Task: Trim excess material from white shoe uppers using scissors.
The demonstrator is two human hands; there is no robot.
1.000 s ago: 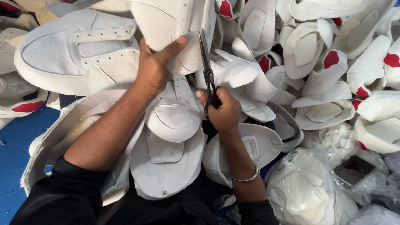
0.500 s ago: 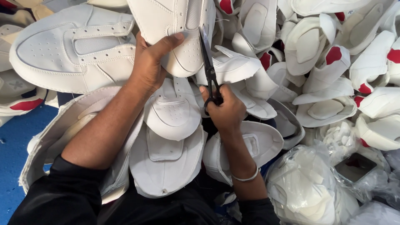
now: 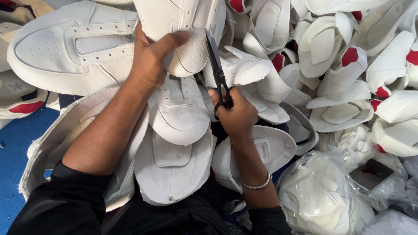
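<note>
heaped white shoe uppers (image 3: 357, 65), plastic bags (image 3: 322, 196), blue floor (image 3: 13, 143)

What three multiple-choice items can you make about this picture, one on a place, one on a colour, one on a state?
1. Where are the scissors?
A. Lying on the blue floor
B. In the right hand, blades up at the held shoe upper
C. Inside the plastic bag

2. What colour are the patches inside the heels of the shoe uppers at the right?
A. Red
B. Green
C. Yellow

3. How does the left hand stand?
A. Open, touching nothing
B. Flat on the floor
C. Shut on the shoe upper

Answers: 1 B, the fingers sit in the black handles. 2 A, red shows in several heels. 3 C, the thumb and fingers clamp the white piece.
</note>
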